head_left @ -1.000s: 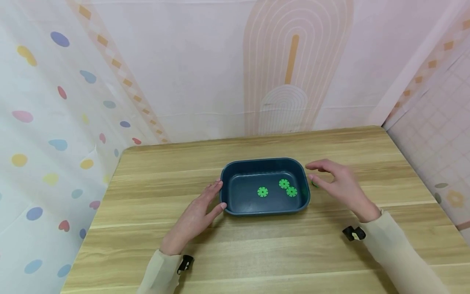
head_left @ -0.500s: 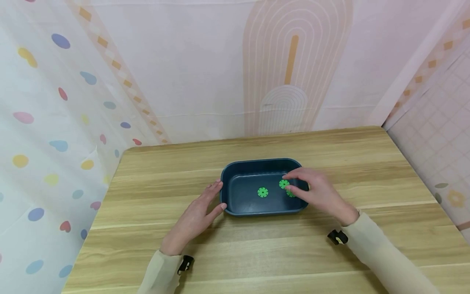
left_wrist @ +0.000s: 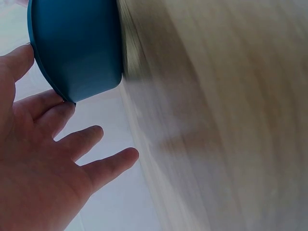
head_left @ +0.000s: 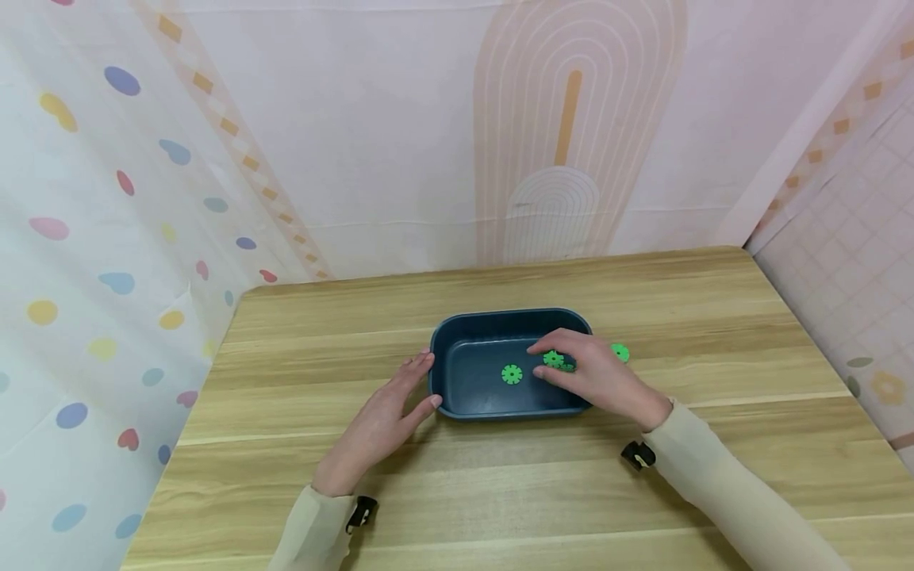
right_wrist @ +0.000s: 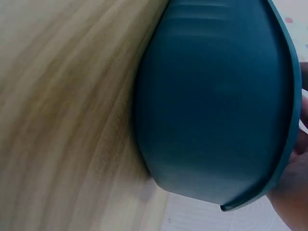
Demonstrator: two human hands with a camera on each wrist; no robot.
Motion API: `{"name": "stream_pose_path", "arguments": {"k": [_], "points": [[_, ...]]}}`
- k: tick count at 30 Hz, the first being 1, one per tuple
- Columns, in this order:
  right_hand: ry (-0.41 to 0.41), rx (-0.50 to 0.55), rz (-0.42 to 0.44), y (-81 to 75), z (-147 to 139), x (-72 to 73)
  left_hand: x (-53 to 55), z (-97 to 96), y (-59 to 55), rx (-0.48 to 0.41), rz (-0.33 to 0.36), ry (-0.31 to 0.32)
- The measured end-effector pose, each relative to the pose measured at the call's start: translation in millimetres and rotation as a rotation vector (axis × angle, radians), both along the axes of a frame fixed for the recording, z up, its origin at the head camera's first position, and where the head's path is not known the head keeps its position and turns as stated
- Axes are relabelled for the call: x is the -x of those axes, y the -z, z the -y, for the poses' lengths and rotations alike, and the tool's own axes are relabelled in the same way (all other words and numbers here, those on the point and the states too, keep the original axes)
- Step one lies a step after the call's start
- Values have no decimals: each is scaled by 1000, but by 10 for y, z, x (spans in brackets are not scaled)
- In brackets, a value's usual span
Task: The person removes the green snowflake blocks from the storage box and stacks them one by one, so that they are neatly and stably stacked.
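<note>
A dark blue rectangular tub (head_left: 493,326) stands on the wooden table. My left hand (head_left: 374,424) rests its thumb and fingertips against the tub's left end; the left wrist view shows these fingers (left_wrist: 55,115) at the rim, the others spread free. Inside the tub lie a green notched disc (head_left: 511,374) left of my right hand and a second disc (head_left: 553,359) under its fingers. A third green piece beside that one is partly hidden. My right hand (head_left: 603,377) hovers over the tub's right side, thumb and forefinger apart, nothing visible between them.
Another green notched disc (head_left: 620,353) lies on the table (head_left: 685,333) just right of the tub, behind my right hand. Patterned curtains (head_left: 400,143) stand at the table's back and left. Black clips (head_left: 638,454) sit at my cuffs.
My right hand has moved left from beside the tub to above its right half, uncovering the disc on the table. My left hand and the tub have stayed put.
</note>
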State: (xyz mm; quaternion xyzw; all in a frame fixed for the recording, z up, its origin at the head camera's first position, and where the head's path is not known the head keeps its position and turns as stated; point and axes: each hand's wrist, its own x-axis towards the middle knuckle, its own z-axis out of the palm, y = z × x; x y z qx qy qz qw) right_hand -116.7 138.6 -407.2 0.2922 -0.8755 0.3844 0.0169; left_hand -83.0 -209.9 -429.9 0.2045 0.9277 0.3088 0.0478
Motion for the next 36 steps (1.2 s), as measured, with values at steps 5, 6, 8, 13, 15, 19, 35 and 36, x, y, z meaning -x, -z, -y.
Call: {"name": "stream_pose_path", "arguments": {"k": [5,6,8,13,15,19,35,36], "points": [[-40,-52,-9,0,59,52,-4,1,-1,4,-2,1],[-47,-58,-5,-1,71,64,-5,0,-2,4,-2,0],[-65,-66,6,-2,99,89,-11,5,-2,4,0,-2],[-108,-66,46,18,157,151,-18,4,-8,4,4,-5],[-117,-79,62,32,173,171,-18,3,-11,5,3,-3],[-126,-121,84,47,203,205,-17,-1,-18,9,-1,0],[-169,-281,119,105,332,331,-10,2,-26,20,6,-1],[-169,-286,123,111,335,337,-10,2,-26,19,6,1]]}}
